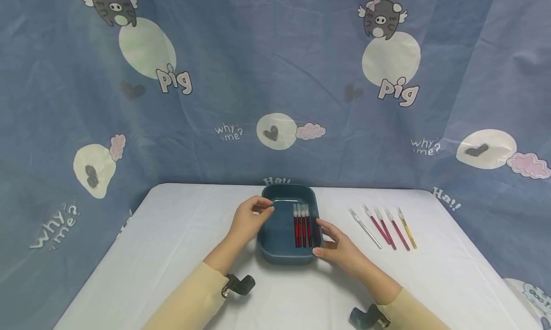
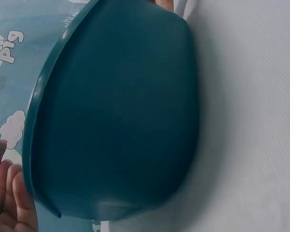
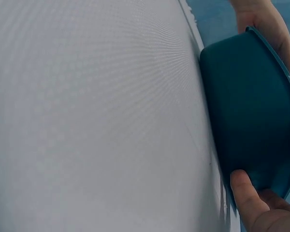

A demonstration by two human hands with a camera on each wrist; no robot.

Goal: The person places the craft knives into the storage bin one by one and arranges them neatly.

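Observation:
A dark blue-green oblong dish (image 1: 275, 251) stands on the white table, with several slim red pen-like tools (image 1: 303, 227) with clear tips lying side by side inside. My right hand (image 1: 337, 246) holds the dish's near right corner, its thumb and fingers spread along the wall. In the right wrist view, a fingertip (image 3: 240, 180) presses the outer wall. My left hand (image 1: 251, 218) is at the dish's left rim with loosely bent fingers, thumb and forefinger tips close together. Nothing shows between them. The left wrist view shows its fingers (image 2: 20, 198) beside the rim.
Right of the dish, several loose pen-like tools lie slanted on the cloth: a silver one (image 1: 367, 229), red ones (image 1: 398, 230) and a yellow one (image 1: 408, 230). A blue patterned curtain (image 1: 275, 81) hangs behind the white table (image 1: 181, 234).

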